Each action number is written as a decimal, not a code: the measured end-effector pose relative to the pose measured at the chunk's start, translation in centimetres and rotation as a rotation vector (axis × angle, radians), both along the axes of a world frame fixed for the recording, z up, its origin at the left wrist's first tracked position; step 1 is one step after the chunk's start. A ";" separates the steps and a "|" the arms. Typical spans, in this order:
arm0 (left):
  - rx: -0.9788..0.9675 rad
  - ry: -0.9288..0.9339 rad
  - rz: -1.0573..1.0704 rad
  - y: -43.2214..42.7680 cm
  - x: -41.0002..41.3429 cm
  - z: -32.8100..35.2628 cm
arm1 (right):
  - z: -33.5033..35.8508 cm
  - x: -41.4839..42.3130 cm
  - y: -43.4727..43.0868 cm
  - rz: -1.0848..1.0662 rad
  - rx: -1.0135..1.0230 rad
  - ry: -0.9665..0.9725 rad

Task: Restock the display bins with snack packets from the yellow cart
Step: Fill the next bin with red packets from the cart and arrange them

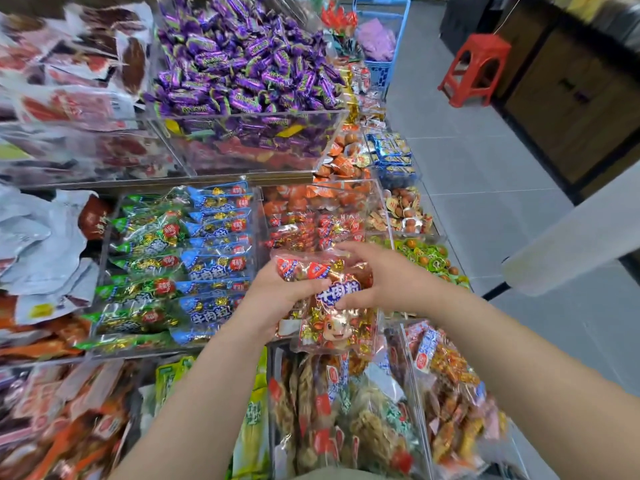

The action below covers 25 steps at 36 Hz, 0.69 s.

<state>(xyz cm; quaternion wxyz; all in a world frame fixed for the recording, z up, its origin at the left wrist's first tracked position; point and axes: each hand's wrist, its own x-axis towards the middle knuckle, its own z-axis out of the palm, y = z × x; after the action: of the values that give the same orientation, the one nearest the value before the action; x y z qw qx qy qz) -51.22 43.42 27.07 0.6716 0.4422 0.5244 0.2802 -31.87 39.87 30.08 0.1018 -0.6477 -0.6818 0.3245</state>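
A glossy red snack packet (337, 325), printed with a blue label and a cartoon ox, is gripped between the curled fingers of the left hand (277, 297) and right hand (377, 275), over the near edge of a clear display bin (385, 211).

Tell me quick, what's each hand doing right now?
Left hand: closed, gripping the bundle of red, crinkly clear-plastic snack packets.
Right hand: closed, gripping the same bundle from the other side.

Floor's all big pale grey tiles (485, 161) down the right side. Far right, a red plastic stool (474, 69) stands just beside a dark brown wood-fronted cabinet (571, 109). Nearer right, a blurry off-white slab (571, 244) juts in.
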 end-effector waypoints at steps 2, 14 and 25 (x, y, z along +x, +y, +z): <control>0.001 0.034 0.031 0.1 0.2 -0.1 | -0.1 0.6 0.5 -0.012 -0.105 -0.015; -0.038 -0.008 0.341 2.3 -3.1 -1.0 | -1.8 3.8 5.3 -0.039 0.058 -0.374; -0.043 -0.036 0.329 1.4 -4.3 -1.4 | -11.6 0.1 6.3 0.099 -0.079 -0.643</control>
<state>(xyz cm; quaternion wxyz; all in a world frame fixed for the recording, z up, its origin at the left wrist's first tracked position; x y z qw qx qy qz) -55.49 44.82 25.65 0.6352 0.3308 0.5836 0.3829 -31.75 46.16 18.47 -0.1600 -0.6863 -0.6967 0.1340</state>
